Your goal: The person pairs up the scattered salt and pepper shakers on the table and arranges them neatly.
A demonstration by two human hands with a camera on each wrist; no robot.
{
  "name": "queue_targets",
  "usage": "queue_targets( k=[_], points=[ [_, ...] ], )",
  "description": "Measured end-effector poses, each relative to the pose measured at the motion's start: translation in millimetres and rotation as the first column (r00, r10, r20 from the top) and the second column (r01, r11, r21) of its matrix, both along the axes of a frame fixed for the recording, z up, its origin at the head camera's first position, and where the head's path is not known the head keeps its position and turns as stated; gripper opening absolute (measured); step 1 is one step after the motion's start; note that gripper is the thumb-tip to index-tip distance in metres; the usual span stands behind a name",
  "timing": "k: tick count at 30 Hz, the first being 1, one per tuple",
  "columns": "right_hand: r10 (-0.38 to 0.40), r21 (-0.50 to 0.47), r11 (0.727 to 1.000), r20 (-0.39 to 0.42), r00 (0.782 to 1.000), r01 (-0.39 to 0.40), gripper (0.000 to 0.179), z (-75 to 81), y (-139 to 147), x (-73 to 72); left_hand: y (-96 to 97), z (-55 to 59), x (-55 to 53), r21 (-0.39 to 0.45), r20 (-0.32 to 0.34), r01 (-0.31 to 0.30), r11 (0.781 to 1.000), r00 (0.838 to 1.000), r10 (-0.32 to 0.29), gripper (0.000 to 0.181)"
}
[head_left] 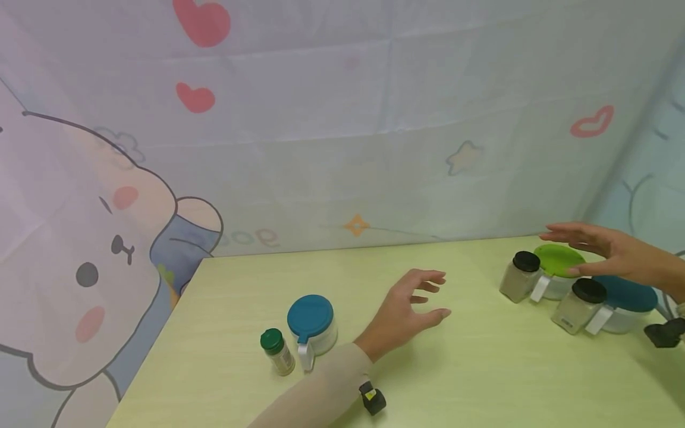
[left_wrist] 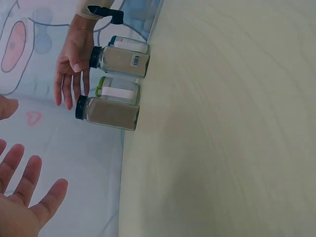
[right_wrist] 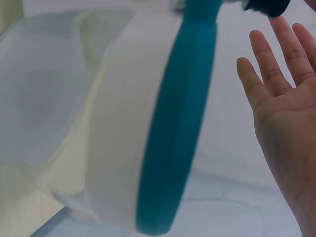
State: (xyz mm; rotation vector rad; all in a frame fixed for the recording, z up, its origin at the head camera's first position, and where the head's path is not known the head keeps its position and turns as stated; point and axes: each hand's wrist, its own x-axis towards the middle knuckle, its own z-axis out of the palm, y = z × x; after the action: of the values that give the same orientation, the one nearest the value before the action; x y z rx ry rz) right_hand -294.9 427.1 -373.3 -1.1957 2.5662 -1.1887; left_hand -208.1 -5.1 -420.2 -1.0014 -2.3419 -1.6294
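Observation:
My left hand (head_left: 404, 312) hovers over the middle of the table with its fingers spread and slightly bent, holding nothing. My right hand (head_left: 623, 252) is above the group at the right, fingers extended and apart from the lids. Below it stand a green-lidded pot (head_left: 559, 261) and a blue-lidded pot (head_left: 626, 294), each with a white handle. Beside them are two black-capped glass jars of beige powder, one farther back (head_left: 519, 278) and one nearer (head_left: 578, 306). In the right wrist view the teal lid (right_wrist: 180, 123) looms close, beside the open palm (right_wrist: 291, 118).
To the left of my left hand stand another blue-lidded pot (head_left: 313, 321) with a white handle and a small green-capped shaker bottle (head_left: 278, 352). A printed cloth (head_left: 321, 119) hangs behind the pale yellow table (head_left: 455, 368).

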Motion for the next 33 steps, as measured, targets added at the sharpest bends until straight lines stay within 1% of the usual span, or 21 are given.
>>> queue_targets(
  k=[6, 9, 13, 16, 19, 26, 33],
  points=[
    [-0.071, 0.056, 0.996, 0.011, 0.997, 0.07, 0.081, -4.0, 7, -3.2, 9.5, -3.4, -5.1, 0.003, -0.013, 0.009, 1.0, 1.0, -0.009, 0.057],
    [-0.057, 0.048, 0.997, 0.023, 0.998, 0.056, 0.081, -5.5, 10, -5.3, 14.3, -4.1, -7.2, 0.009, -0.018, 0.007, 1.0, 1.0, -0.007, 0.057],
    [-0.038, 0.053, 0.998, 0.004, 0.999, 0.038, 0.081, -10.2, 15, -9.2, 20.5, -7.2, -10.1, 0.025, -0.02, 0.005, 1.0, 1.0, -0.004, 0.058],
    [-0.054, 0.072, 0.996, -0.006, 0.999, 0.054, 0.081, -12.6, 16, -10.8, 24.9, -9.2, -12.1, 0.032, -0.014, 0.004, 0.999, 1.0, -0.003, 0.059],
    [-0.068, 0.079, 0.995, 0.004, 0.998, 0.068, 0.081, -12.1, 16, -11.5, 29.2, -9.2, -14.1, 0.032, -0.012, 0.002, 0.999, 1.0, -0.001, 0.059],
    [-0.074, 0.075, 0.995, 0.017, 0.997, 0.073, 0.082, -10.7, 17, -13.0, 39.2, -8.6, -19.0, 0.0, -0.038, 0.014, 1.0, 0.999, -0.014, 0.06],
    [-0.083, 0.108, 0.991, 0.027, 0.996, 0.08, 0.081, -13.2, 21, -18.2, 48.2, -11.1, -24.0, -0.002, -0.044, 0.017, 1.0, 0.999, -0.017, 0.058]
  ],
)
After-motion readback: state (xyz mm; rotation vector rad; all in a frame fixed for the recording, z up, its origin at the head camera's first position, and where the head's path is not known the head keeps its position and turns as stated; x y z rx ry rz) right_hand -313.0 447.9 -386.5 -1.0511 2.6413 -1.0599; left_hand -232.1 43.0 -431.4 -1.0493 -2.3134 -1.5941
